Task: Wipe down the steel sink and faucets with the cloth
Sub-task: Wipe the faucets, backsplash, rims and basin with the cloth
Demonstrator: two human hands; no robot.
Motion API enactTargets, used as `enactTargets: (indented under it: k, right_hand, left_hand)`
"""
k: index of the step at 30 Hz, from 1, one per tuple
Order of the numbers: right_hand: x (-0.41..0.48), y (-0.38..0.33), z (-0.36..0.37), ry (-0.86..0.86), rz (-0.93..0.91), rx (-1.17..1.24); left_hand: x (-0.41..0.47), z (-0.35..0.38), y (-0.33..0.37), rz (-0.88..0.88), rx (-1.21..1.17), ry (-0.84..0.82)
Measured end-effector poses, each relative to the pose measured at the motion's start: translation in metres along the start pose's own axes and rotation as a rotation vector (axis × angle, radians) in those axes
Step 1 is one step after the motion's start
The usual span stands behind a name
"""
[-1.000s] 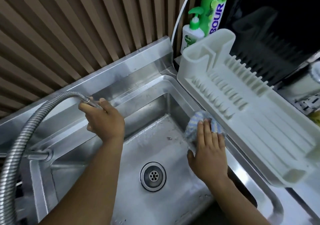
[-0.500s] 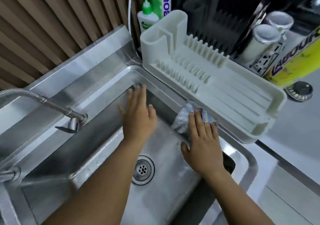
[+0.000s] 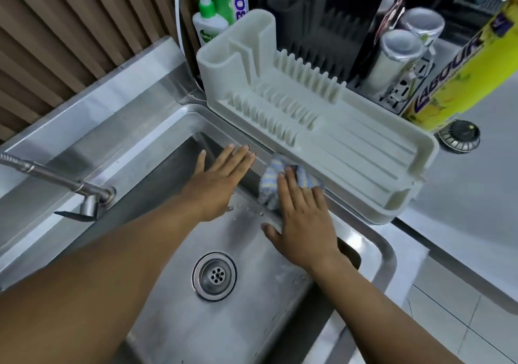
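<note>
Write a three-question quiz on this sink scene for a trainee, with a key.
1. True or false: the right hand presses the striped cloth against the side of the sink next to the dish rack.
2. Multiple choice: the left hand holds A) the faucet hose, B) a soap bottle, C) nothing, its fingers are straight.
3. Short answer: what sits in the middle of the basin floor?

Key: 1 true; 2 C; 3 the drain.
</note>
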State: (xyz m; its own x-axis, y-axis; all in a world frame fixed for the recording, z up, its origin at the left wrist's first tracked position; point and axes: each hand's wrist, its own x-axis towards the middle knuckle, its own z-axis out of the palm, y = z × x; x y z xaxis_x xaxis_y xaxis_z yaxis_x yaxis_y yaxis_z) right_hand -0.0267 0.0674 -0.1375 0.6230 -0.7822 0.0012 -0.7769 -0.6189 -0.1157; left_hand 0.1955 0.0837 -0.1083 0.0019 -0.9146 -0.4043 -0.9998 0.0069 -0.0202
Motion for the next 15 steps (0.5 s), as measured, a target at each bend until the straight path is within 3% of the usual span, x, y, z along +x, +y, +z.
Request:
enactTargets:
  k: [4, 11, 15]
  right_hand:
    - [-0.003, -0.003, -0.005, -0.061, 0.021, 0.022]
    - [-0.089, 0.027, -0.011, -0.061, 0.241, 0.040]
    - [-0.033, 0.003, -0.003, -0.017, 0.117, -0.004]
  left_hand:
    - [0.000, 0.003, 0.001, -0.022, -0.014, -0.022]
    - [0.002, 0.005, 0.002, -0.017, -0.064, -0.020]
    - [0.002, 0.002, 0.000, -0.005, -0.058, -0.054]
